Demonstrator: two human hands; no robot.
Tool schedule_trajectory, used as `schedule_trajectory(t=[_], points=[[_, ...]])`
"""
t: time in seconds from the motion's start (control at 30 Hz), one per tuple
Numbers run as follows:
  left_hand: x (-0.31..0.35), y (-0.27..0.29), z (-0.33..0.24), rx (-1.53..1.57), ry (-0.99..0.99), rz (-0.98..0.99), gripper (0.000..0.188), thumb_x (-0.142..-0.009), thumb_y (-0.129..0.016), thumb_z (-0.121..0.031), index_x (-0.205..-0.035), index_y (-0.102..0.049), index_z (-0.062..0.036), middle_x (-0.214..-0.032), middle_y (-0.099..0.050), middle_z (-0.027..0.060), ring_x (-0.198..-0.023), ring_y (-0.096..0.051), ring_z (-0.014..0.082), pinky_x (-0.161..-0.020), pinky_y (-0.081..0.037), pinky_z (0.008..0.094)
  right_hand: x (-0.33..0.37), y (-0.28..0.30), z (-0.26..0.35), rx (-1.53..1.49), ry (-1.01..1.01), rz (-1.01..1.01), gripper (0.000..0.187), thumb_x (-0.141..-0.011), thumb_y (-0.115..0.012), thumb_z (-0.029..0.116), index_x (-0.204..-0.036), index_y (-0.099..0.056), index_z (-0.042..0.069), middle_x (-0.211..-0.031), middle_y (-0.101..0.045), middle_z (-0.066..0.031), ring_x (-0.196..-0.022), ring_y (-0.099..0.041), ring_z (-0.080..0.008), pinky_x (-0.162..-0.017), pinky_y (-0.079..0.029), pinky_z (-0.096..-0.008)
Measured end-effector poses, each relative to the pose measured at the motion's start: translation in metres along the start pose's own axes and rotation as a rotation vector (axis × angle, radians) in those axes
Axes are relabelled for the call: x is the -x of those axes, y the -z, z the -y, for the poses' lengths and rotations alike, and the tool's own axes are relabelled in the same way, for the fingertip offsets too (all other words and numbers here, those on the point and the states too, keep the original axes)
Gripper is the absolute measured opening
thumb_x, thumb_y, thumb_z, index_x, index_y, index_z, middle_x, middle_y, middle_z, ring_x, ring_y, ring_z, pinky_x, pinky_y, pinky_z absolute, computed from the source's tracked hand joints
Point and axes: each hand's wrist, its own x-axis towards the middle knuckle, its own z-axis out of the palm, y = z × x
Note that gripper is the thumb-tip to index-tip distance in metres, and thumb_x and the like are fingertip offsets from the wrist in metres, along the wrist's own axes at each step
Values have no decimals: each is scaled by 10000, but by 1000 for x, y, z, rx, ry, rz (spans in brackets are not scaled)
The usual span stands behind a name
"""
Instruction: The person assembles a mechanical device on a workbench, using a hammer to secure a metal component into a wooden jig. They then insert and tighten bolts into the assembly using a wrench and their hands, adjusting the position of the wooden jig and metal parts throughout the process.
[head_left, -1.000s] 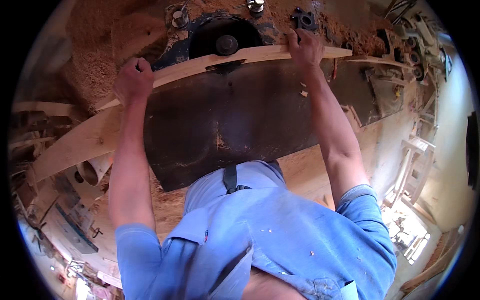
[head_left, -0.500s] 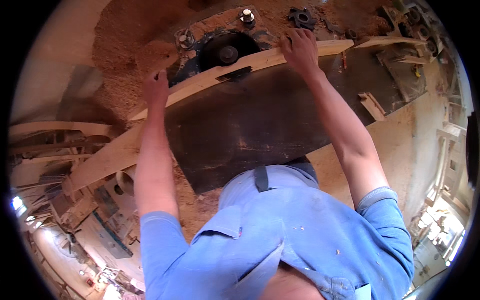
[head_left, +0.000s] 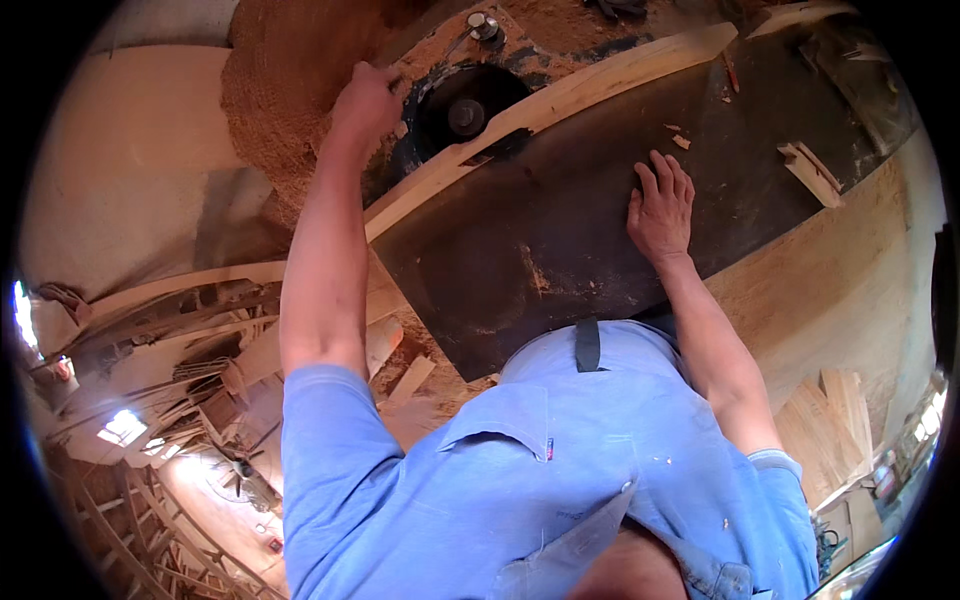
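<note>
A long pale wooden board (head_left: pixel 630 75) lies across the dark metal machine table (head_left: pixel 480 250), in front of a round dark recess with a spindle (head_left: pixel 467 117) in it. My left hand (head_left: pixel 367 100) is beyond the board, at the left rim of the recess. Its fingers are curled and cover the spot where a metal bolt showed earlier; what they hold is hidden. My right hand (head_left: pixel 662 208) rests on the table with fingers stretched out, apart from the board and holding nothing. A second metal bolt (head_left: pixel 483 27) stands behind the recess.
Sawdust (head_left: pixel 270 100) is heaped behind the machine at the left. A small wood offcut (head_left: pixel 812 174) lies near the table's right edge, and a wood chip (head_left: pixel 681 142) beyond my right hand. Several boards (head_left: pixel 825 435) stand at the lower right.
Both hands have let go of the board. My left hand has moved up and right to the recess's rim; my right hand has come back onto the table. The view has shifted.
</note>
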Motion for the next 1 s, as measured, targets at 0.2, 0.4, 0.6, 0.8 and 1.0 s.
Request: schedule_trajectory(t=[0.2,0.4,0.6,0.8,1.0], points=[[78,-5,37,-443,-417,-223,393,-861,-696,-166,-1242,-759,-234,-1567,-441,184,-1351,-512,403,-1125,-431,460,-2,2,-2,-2,-20,2,474,-895,-647,147,-1357,-550,116,-1523,-426,-132,-1472,-333,-343,-1213,-257,-513],[99,-40,103,322,261,-177,467,-951,-647,-368,-1280,-701,-43,-1319,-628,222,-1237,-588,341,-1077,-432,442,-3,1,3,65,5,39,510,-878,-655,139,-1372,-533,107,-1528,-419,-145,-1471,-331,-364,-1213,-249,-529],[50,-11,-3,1090,452,44,389,-994,-671,-256,-1325,-654,-51,-1341,-624,170,-1317,-546,219,-1079,-438,394,-4,-3,-1,66,23,0,547,-851,-669,153,-1376,-521,117,-1536,-402,-140,-1484,-315,-354,-1209,-256,-531],[28,-30,19,145,-202,-271,341,-802,-734,-43,-1129,-786,-126,-1493,-522,129,-1358,-477,351,-1101,-409,464,-4,-3,0,71,36,-1,524,-858,-661,149,-1365,-529,116,-1519,-422,-146,-1458,-346,-363,-1202,-267,-533],[91,1,25,-237,-206,-260,264,-832,-669,8,-1026,-792,-123,-1592,-409,132,-1500,-310,353,-1205,-334,500,-5,-3,-1,43,5,-18,502,-866,-643,130,-1358,-545,103,-1526,-425,-147,-1461,-345,-363,-1202,-268,-529]])
